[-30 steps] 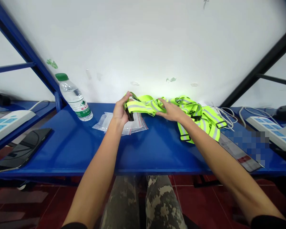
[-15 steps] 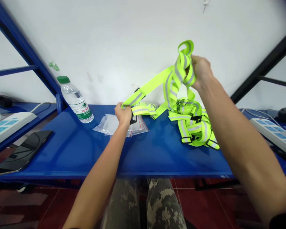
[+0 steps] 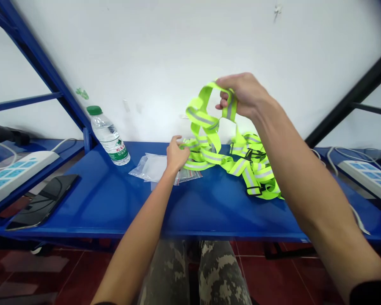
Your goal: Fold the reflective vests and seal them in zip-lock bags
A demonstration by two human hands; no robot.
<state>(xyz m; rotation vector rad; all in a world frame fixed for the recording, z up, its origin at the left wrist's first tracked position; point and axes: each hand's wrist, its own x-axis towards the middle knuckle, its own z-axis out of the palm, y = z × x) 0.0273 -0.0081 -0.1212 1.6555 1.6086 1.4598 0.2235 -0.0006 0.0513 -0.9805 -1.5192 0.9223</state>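
My right hand (image 3: 243, 93) is raised in front of the wall, its fingers closed round a neon yellow reflective strap (image 3: 198, 116) that hangs in loops. Low over the plastic bags (image 3: 154, 166), my left hand (image 3: 177, 154) has its thumb and fingers apart at the left end of the strap coils; whether it grips any strap is hard to tell. A tangled pile of the same straps (image 3: 265, 176) with black buckles lies on the blue table, partly behind my right forearm.
On the blue table (image 3: 114, 212) a green-capped water bottle (image 3: 111, 137) stands at the back left. A black phone (image 3: 44, 202) lies at the left. White power strips (image 3: 19, 178) with cables sit at both sides.
My right hand has moved left with the strap. The strap stretched between my hands has slackened into loops near the table. My left hand's fingers have spread, and it appears slightly farther right.
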